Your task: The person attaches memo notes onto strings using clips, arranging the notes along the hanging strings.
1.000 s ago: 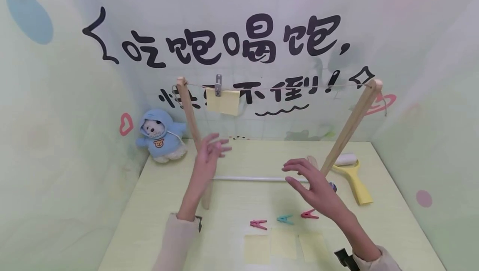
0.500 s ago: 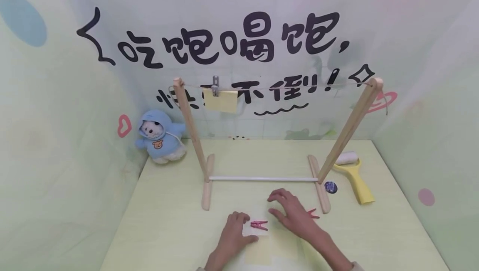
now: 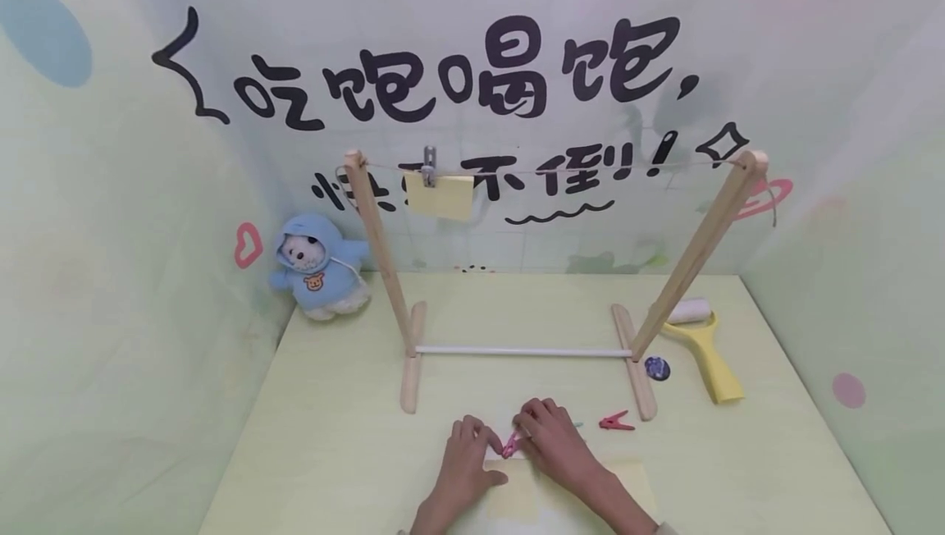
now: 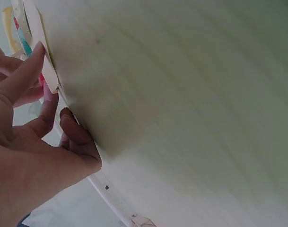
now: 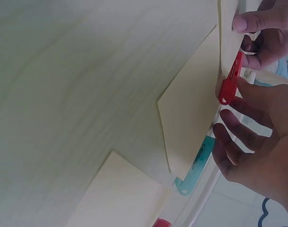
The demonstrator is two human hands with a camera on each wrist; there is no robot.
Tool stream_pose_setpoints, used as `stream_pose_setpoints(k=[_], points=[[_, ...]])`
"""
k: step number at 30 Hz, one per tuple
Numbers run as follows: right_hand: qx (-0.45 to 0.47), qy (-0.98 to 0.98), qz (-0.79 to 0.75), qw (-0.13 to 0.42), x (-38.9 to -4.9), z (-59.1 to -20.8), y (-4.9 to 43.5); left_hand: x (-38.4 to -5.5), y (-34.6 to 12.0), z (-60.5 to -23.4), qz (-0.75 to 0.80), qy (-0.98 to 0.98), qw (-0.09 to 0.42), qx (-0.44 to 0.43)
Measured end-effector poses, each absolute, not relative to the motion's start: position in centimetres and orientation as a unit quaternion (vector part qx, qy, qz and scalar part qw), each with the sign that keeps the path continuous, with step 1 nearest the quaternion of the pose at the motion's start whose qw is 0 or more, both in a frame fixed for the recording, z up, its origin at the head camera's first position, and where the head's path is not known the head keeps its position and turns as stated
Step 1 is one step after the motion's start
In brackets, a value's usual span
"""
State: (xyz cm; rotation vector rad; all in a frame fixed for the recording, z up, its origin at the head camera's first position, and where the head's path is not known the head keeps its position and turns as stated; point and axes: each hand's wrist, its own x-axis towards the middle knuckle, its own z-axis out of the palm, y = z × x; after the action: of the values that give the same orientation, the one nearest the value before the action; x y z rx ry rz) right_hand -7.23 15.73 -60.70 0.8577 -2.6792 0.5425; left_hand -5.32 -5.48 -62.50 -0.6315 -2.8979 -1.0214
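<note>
My right hand [image 3: 556,439] pinches a pink clothespin [image 3: 510,444] at the top of a pale yellow sticky note [image 3: 513,492]; the right wrist view shows this clothespin [image 5: 231,79] as red. My left hand [image 3: 463,465] is at the note's left side, fingers bent loosely, its thumb touching the note and its index fingertip close to the clothespin's head. In the right wrist view a teal clothespin [image 5: 196,165] lies by a second sticky note [image 5: 193,104]. Another pink clothespin [image 3: 617,421] rests to the right. My right arm partly hides the other notes.
Behind my hands stands a wooden frame [image 3: 376,252] with a string across its top. A metal clip [image 3: 430,167] holds a sticky note [image 3: 441,197] there. A plush toy [image 3: 317,268] sits left; a yellow lint roller [image 3: 709,358] and dark round disc [image 3: 657,368] lie right.
Both hands have come down from the frame to the table. The left hand has settled beside the nearest note, and the right hand has moved left and taken hold of the pink clothespin, turning it.
</note>
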Motion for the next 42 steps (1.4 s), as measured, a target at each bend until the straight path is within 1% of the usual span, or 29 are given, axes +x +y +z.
stream_pose_setpoints(k=[3,6,11,15,17,19,22,26,28,29,30,33,35,36,37,38,40,42], points=[[0.303,-0.927,0.189,0.115,-7.2,-60.2,15.9,-5.6,-5.7,-63.1,-0.328,-0.922,0.018,-0.206],[0.311,-0.927,0.180,0.105,-7.3,-60.1,16.3,-5.7,-5.9,-63.0,-0.324,-0.923,0.010,-0.209],[0.315,-0.928,0.164,0.111,-7.5,-60.1,16.4,-5.6,-6.3,-62.3,-0.322,-0.922,-0.010,-0.214],[0.308,-0.925,0.193,0.112,-7.4,-60.3,16.6,-5.5,-6.5,-63.1,-0.353,-0.905,0.019,-0.237],[0.302,-0.920,0.219,0.116,-7.4,-60.4,16.7,-5.4,-6.7,-63.3,-0.376,-0.893,0.023,-0.247],[0.294,-0.913,0.257,0.122,-7.4,-60.6,16.8,-5.3,-6.8,-63.3,-0.400,-0.881,0.013,-0.251],[0.293,-0.885,0.340,0.126,-7.7,-61.1,17.0,-5.1,-6.9,-62.7,-0.432,-0.867,-0.021,-0.246],[0.294,-0.844,0.435,0.106,-7.8,-60.8,17.3,-4.9,-7.0,-61.7,-0.465,-0.853,-0.058,-0.229],[0.277,-0.840,0.458,0.090,-7.6,-60.0,17.3,-4.9,-7.0,-61.6,-0.484,-0.843,-0.061,-0.225],[0.267,-0.838,0.469,0.083,-7.6,-59.8,17.3,-5.0,-7.0,-62.1,-0.498,-0.835,-0.049,-0.229],[0.252,-0.838,0.478,0.073,-7.6,-59.4,17.3,-5.0,-7.1,-62.1,-0.509,-0.829,-0.051,-0.226],[0.209,-0.840,0.498,0.054,-7.7,-58.6,17.5,-5.6,-7.2,-64.8,-0.541,-0.817,-0.066,-0.187],[0.208,-0.837,0.502,0.068,-8.0,-58.2,17.6,-6.2,-7.4,-66.3,-0.555,-0.814,-0.074,-0.157],[0.217,-0.835,0.500,0.081,-8.2,-57.9,17.7,-6.4,-7.4,-66.2,-0.559,-0.814,-0.083,-0.136],[0.230,-0.832,0.495,0.098,-8.5,-57.6,17.9,-6.7,-7.4,-66.5,-0.563,-0.813,-0.069,-0.134],[0.248,-0.827,0.490,0.119,-8.9,-57.2,18.0,-6.9,-7.4,-65.5,-0.564,-0.812,-0.059,-0.138],[0.280,-0.821,0.473,0.155,-9.8,-55.6,18.4,-7.2,-7.3,-62.4,-0.566,-0.811,-0.040,-0.142],[0.302,-0.820,0.455,0.171,-10.7,-53.2,18.7,-7.6,-7.2,-59.1,-0.573,-0.807,-0.025,-0.141]])
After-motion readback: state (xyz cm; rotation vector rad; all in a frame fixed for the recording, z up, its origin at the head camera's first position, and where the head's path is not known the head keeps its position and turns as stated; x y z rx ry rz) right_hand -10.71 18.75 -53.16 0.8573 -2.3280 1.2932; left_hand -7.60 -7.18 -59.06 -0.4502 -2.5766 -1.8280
